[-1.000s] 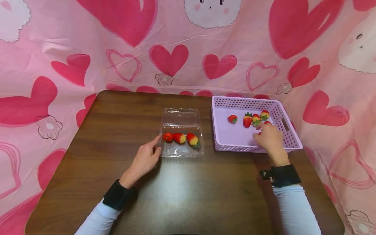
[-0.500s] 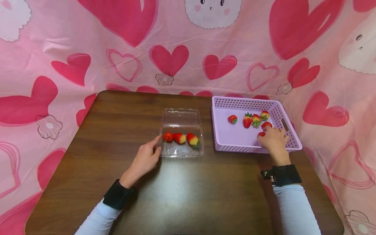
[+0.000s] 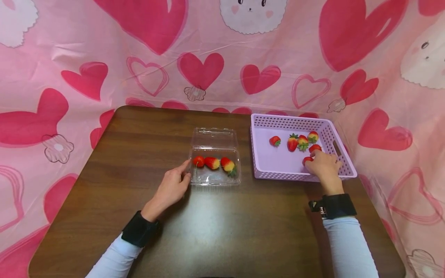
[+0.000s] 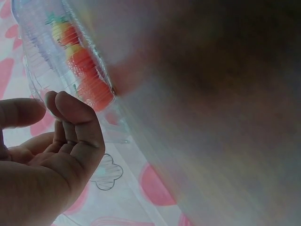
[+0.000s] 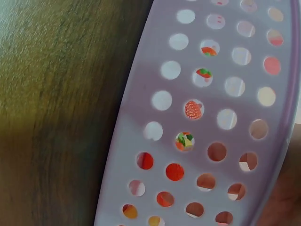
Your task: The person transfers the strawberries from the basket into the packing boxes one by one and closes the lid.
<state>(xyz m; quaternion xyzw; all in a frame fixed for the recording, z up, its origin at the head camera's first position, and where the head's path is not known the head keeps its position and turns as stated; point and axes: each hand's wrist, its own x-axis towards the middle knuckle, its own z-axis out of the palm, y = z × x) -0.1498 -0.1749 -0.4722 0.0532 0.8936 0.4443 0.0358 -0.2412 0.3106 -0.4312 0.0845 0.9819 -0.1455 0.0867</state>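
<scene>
My left hand (image 3: pixel 173 183) lies at the left side of an open clear plastic clamshell box (image 3: pixel 212 179), its index fingertip against the box's edge. In the left wrist view, the thumb and fingertips of that hand (image 4: pixel 70 136) are close by the box wall. A row of 3 strawberries (image 3: pixel 212 163) lies inside the box. My right hand (image 3: pixel 323 166) reaches into a lilac basket (image 3: pixel 271 162), thumb and fingers around a red strawberry (image 3: pixel 307 160). Most of this strawberry is hidden by the hand. The basket's perforated wall largely covers the hand in the right wrist view.
Several more strawberries (image 3: pixel 292 143) lie in the basket, mostly toward its back right, with a lone strawberry (image 3: pixel 274 141) to the left. The clamshell's lid (image 3: pixel 213 138) leans back. Both containers stand on a dark wooden table (image 3: pixel 208 231), before a pink heart-patterned cloth (image 3: pixel 156 77).
My right hand has shifted slightly right and toward me, from beside the clustered strawberries to the front one, which now shows more at its left. The left hand keeps its place.
</scene>
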